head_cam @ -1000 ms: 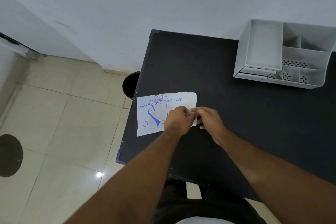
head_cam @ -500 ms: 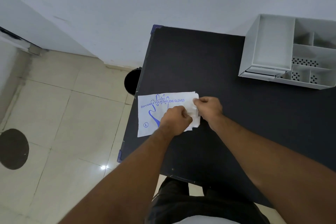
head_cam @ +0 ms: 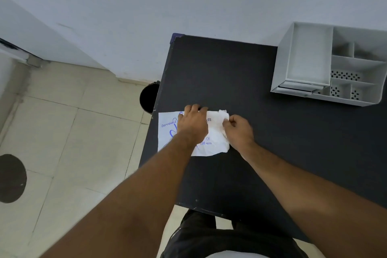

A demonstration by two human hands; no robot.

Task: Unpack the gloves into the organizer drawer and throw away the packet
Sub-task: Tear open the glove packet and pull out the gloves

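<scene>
A white glove packet (head_cam: pixel 213 134) with blue print lies flat near the left edge of the black table (head_cam: pixel 261 142). My left hand (head_cam: pixel 193 123) rests flat on the packet's middle, fingers spread and pressing it down. My right hand (head_cam: pixel 238 130) pinches the crumpled right end of the packet, where white material bunches up. A grey organizer (head_cam: pixel 326 65) stands at the table's back right, with several open compartments and a drawer front (head_cam: pixel 297 87) low on its left side.
A black bin (head_cam: pixel 148 97) stands on the floor just left of the table, partly hidden by its edge. Tiled floor lies to the left, with a dark round patch (head_cam: pixel 11 178). A white wall is behind the table.
My left hand has moved up from the packet's lower right onto its middle and flattened. My right hand has shifted right along the torn end, which now looks more crumpled.
</scene>
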